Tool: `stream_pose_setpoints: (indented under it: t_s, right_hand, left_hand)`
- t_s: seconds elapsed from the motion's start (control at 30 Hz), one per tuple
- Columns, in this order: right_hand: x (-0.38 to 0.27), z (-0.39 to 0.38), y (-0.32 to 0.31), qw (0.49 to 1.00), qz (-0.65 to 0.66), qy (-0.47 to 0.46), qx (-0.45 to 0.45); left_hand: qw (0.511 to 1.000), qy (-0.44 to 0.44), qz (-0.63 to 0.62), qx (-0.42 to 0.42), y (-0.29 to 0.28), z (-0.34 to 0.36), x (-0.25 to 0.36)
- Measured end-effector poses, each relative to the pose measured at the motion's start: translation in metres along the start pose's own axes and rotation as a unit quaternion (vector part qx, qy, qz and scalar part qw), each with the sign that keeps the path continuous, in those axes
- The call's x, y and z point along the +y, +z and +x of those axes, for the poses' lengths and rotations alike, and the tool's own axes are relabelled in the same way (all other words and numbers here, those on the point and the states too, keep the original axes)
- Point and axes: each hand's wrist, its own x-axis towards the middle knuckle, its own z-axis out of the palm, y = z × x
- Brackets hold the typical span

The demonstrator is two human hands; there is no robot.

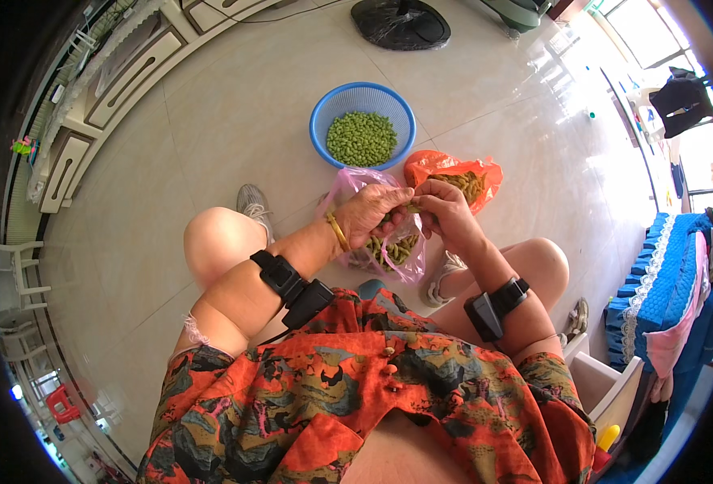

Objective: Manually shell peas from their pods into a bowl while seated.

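Observation:
Both hands meet over a pink plastic bag (413, 266) that stands between my feet with green bean pods (397, 250) in it. My left hand (366, 214), a gold bracelet at its wrist, is closed on a bean pod (412, 209). My right hand (448, 211) pinches the same pod from the other side; the fingers hide most of it. Beyond them, a blue plastic basket (314, 135) holds shelled green beans (362, 139). An orange plastic bag (492, 173) with more pods, some yellowish brown, lies just past my right hand.
On the tiled floor, my shoes (253, 202) flank the pink bag. A black base (401, 22) stands far ahead. A white drawer cabinet (130, 77) runs along the left. At right are a blue quilted cover (658, 274) and a cream open drawer (598, 375).

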Motion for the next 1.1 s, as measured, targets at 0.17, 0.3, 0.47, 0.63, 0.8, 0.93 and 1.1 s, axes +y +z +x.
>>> stream_pose_setpoints:
  t_s: [0.17, 0.3, 0.47, 0.63, 0.8, 0.93, 1.1]
  right_hand:
    - [-0.003, -0.002, 0.005, 0.999, -0.042, 0.002, 0.02]
    - [-0.002, -0.002, 0.001, 0.999, -0.043, 0.015, 0.02]
    - [0.0, -0.003, -0.002, 0.997, -0.078, 0.016, -0.017]
    - [-0.006, -0.007, 0.005, 0.996, -0.092, 0.014, -0.007]
    - [-0.007, -0.007, 0.004, 0.995, -0.095, 0.023, -0.008]
    - [-0.008, -0.008, 0.007, 0.99, -0.14, 0.019, -0.017]
    - [-0.006, -0.008, 0.008, 0.99, -0.139, 0.023, -0.013]
  left_hand:
    - [1.0, 0.009, 0.025, 0.014, 0.0, 0.0, -0.001]
    - [0.999, 0.016, 0.048, 0.012, 0.002, 0.0, 0.0]
    - [0.994, 0.038, 0.096, 0.026, 0.001, 0.002, -0.002]
    - [0.994, 0.012, 0.11, 0.025, 0.003, -0.002, 0.004]
    - [0.992, 0.001, 0.127, 0.019, 0.006, -0.004, 0.007]
    - [0.991, -0.004, 0.131, 0.032, 0.009, -0.007, 0.008]
    - [0.991, -0.004, 0.13, 0.028, 0.003, -0.002, 0.002]
